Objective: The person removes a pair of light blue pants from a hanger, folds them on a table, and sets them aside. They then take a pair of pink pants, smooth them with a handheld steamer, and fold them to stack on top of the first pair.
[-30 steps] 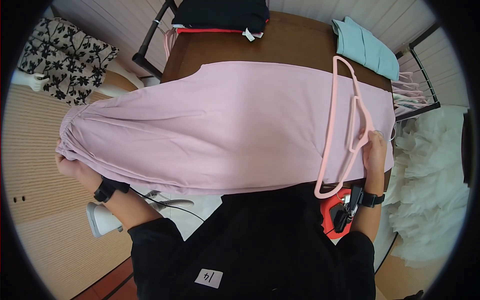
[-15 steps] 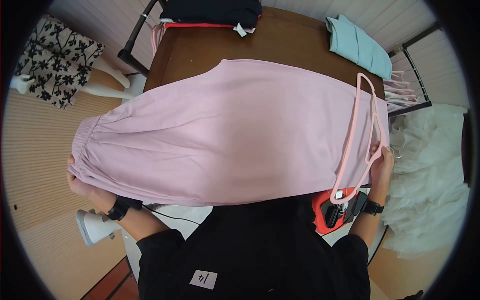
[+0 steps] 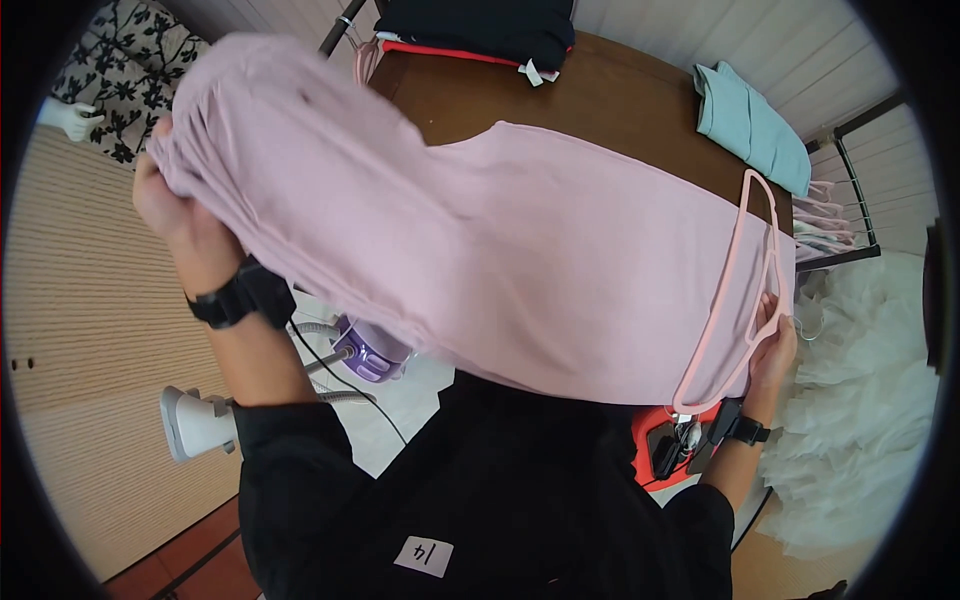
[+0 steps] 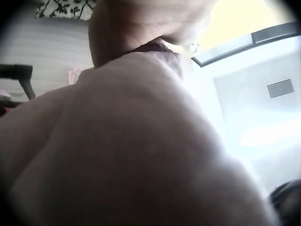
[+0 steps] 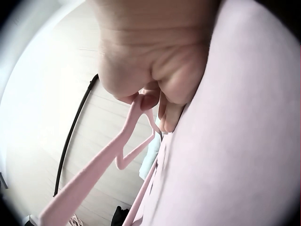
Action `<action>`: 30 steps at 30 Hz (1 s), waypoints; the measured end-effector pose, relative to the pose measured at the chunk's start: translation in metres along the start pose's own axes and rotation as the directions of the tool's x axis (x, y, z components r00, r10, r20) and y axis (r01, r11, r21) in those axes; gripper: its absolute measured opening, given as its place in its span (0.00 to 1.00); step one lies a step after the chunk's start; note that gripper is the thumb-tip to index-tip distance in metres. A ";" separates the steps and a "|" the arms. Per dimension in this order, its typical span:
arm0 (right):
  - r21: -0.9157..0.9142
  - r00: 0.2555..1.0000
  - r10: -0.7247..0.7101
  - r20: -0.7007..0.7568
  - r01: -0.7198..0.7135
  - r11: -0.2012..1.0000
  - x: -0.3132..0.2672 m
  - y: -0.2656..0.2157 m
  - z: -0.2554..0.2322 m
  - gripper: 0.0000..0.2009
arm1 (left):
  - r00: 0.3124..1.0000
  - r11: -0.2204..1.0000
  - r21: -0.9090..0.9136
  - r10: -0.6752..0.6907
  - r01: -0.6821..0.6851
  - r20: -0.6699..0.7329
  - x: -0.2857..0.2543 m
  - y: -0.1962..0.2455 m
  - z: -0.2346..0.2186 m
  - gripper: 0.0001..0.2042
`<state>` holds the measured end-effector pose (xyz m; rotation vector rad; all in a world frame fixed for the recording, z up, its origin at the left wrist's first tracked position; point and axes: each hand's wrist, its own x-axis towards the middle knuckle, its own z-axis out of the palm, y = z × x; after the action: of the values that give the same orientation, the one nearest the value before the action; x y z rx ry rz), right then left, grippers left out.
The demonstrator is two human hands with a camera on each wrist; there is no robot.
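Pale pink trousers (image 3: 600, 270), folded lengthwise, stretch across the table with their elastic waist end raised at the left. My left hand (image 3: 185, 205) grips that gathered end above the table's left side. In the left wrist view the pink cloth (image 4: 117, 141) fills most of the picture and hides my left fingertips. At the leg end, my right hand (image 3: 775, 350) pinches a pink hanger (image 3: 724, 290) near its hook. The hanger lies crosswise over the legs. From the right wrist, thumb and fingers show round the hanger (image 5: 89, 172), right beside the cloth.
Folded dark and red clothes (image 3: 475, 25) lie at the table's (image 3: 620, 75) back, and a folded light blue garment (image 3: 752, 128) at the back right. A rack (image 3: 850, 180) with hangers and white tulle (image 3: 840, 420) stand right. A purple steamer (image 3: 370, 350) is below left.
My left hand has lifted the waist end upward and away from my body, and the cloth there now bends. My right hand and the hanger have shifted slightly right and toward me.
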<state>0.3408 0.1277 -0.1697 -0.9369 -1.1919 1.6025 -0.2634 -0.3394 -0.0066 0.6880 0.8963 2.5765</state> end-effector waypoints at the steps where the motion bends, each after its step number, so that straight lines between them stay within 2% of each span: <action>1: -0.003 1.000 0.003 -0.003 -0.003 1.000 0.002 0.000 -0.003 0.21 | 0.999 0.999 -0.013 0.044 -0.044 0.000 0.012 0.003 -0.003 0.15; 2: 0.000 1.000 0.000 -0.005 0.000 1.000 0.004 0.000 -0.007 0.21 | 0.999 0.999 -0.013 0.044 -0.044 0.004 0.015 0.000 0.011 0.15; 3: 0.007 1.000 -0.007 -0.019 0.007 1.000 0.005 0.000 -0.009 0.21 | 0.978 0.986 0.091 0.150 -0.138 -0.146 0.017 -0.010 0.032 0.13; 4: 0.013 0.999 -0.013 -0.035 0.014 1.000 0.006 -0.001 -0.013 0.21 | 0.923 0.955 0.207 0.265 -0.211 -0.280 0.018 -0.016 0.044 0.12; 5: 0.002 0.998 -0.026 -0.065 0.026 1.000 0.004 -0.003 -0.009 0.21 | 0.925 0.957 0.203 0.261 -0.209 -0.277 0.016 -0.011 0.025 0.12; 6: 0.002 0.997 -0.030 -0.073 0.031 1.000 0.005 -0.003 -0.010 0.21 | 0.984 0.986 0.095 0.145 -0.136 -0.098 0.011 -0.004 -0.010 0.13; 7: 0.026 0.998 -0.023 -0.058 0.025 0.999 0.005 -0.003 -0.012 0.21 | 0.995 0.999 0.000 0.038 -0.038 0.098 0.003 -0.005 -0.031 0.14; 8: 0.051 0.999 -0.018 -0.045 0.020 0.999 0.005 -0.003 -0.013 0.21 | 0.979 0.993 0.090 0.092 -0.077 -0.180 -0.012 -0.015 -0.027 0.15; 9: 0.054 0.998 -0.024 -0.062 0.028 0.998 0.005 -0.004 -0.012 0.21 | 0.886 0.979 0.187 0.161 -0.086 -0.434 -0.030 -0.023 -0.022 0.16; 11: 0.052 0.998 -0.007 -0.063 0.010 0.999 0.004 -0.005 -0.008 0.21 | 0.773 0.971 0.239 0.143 0.012 -0.618 -0.057 -0.031 -0.044 0.17; 13: 0.046 0.997 0.002 -0.078 0.002 0.999 0.003 -0.007 -0.006 0.21 | 0.739 0.951 0.281 0.094 0.132 -0.667 -0.079 -0.019 -0.162 0.17; 14: 0.041 0.997 0.009 -0.078 -0.006 0.999 0.003 -0.007 -0.006 0.21 | 0.737 0.950 0.279 0.088 0.139 -0.670 -0.090 -0.028 -0.176 0.17; 16: 0.030 0.997 0.020 -0.070 -0.018 0.999 0.004 -0.006 -0.008 0.21 | 0.648 0.964 0.180 0.011 0.196 -0.762 -0.113 -0.034 -0.192 0.17; 17: 0.027 0.998 0.018 -0.055 -0.016 0.999 0.004 -0.006 -0.008 0.21 | 0.695 0.957 0.137 -0.084 0.256 -0.714 -0.123 -0.035 -0.175 0.16; 18: 0.025 0.999 0.014 -0.041 -0.013 1.000 0.003 -0.006 -0.009 0.21 | 0.691 0.957 0.134 -0.085 0.258 -0.718 -0.127 -0.038 -0.173 0.16; 20: 0.036 0.999 0.020 -0.036 -0.018 0.999 0.003 -0.005 -0.010 0.21 | 0.590 0.915 0.118 -0.147 0.387 -0.794 -0.130 -0.045 -0.169 0.15; 21: 0.052 0.999 0.024 -0.033 -0.023 0.998 0.003 -0.006 -0.011 0.21 | 0.589 0.914 0.115 -0.150 0.388 -0.794 -0.131 -0.050 -0.168 0.15; 23: 0.056 0.998 0.026 -0.054 -0.023 0.998 0.002 -0.006 -0.010 0.21 | 0.698 0.816 0.365 -0.064 0.448 -0.713 -0.134 -0.058 -0.163 0.19; 24: 0.063 0.997 0.028 -0.075 -0.023 0.998 0.002 -0.006 -0.010 0.20 | 0.699 0.817 0.365 -0.064 0.447 -0.712 -0.130 -0.057 -0.158 0.19; 26: 0.073 0.997 0.024 -0.075 -0.018 0.997 0.006 -0.002 -0.016 0.20 | 0.755 0.823 0.409 -0.035 0.393 -0.655 -0.116 -0.055 -0.149 0.26; 30: 0.075 0.995 0.030 -0.097 -0.023 0.997 0.015 0.000 -0.014 0.20 | 0.768 0.790 0.481 0.020 0.381 -0.640 -0.087 -0.063 -0.178 0.27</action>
<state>0.3489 0.1459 -0.1734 -0.9766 -1.0502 1.5920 -0.2783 -0.4185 -0.1984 -0.1849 1.9219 2.3229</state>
